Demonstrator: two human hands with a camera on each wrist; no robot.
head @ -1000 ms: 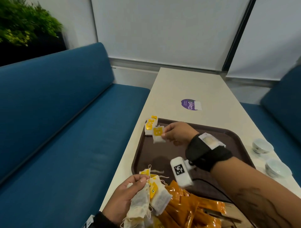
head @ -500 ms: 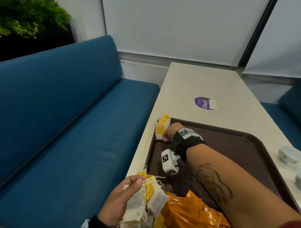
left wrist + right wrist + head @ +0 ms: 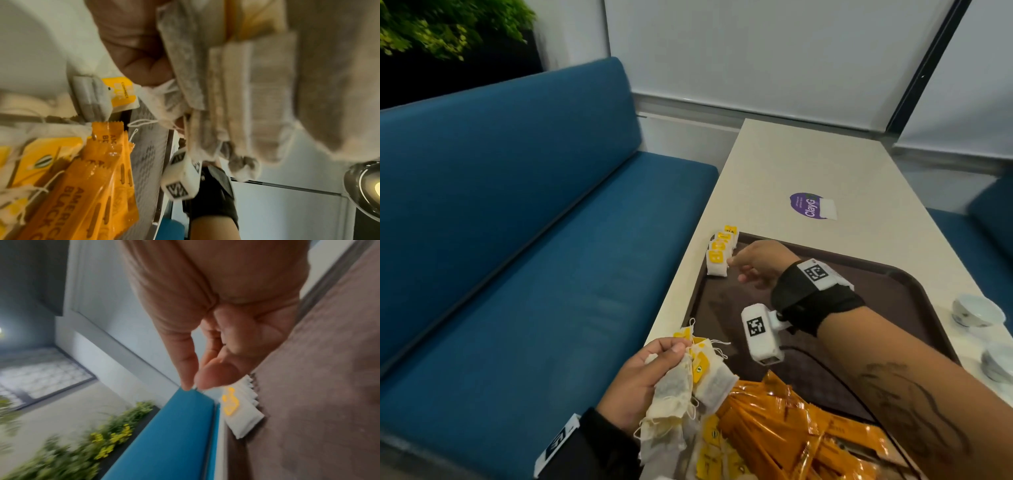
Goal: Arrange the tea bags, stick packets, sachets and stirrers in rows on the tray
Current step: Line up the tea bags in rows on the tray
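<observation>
A brown tray lies on the white table. A short row of white tea bags with yellow tags leans against its far left rim, also visible in the right wrist view. My right hand hovers just beside that row, thumb and forefinger nearly together with nothing between them. My left hand grips a bunch of tea bags by the tray's near left corner; the bags fill the left wrist view. Orange stick packets are heaped on the near part of the tray.
Two small white cups stand on the table right of the tray. A purple sticker sits on the table beyond it. A blue sofa runs along the table's left edge. More loose tea bags lie beside the orange packets.
My right hand carried one tea bag to the far left corner, set it against the row and let go. The left hand kept its bunch and barely moved.
</observation>
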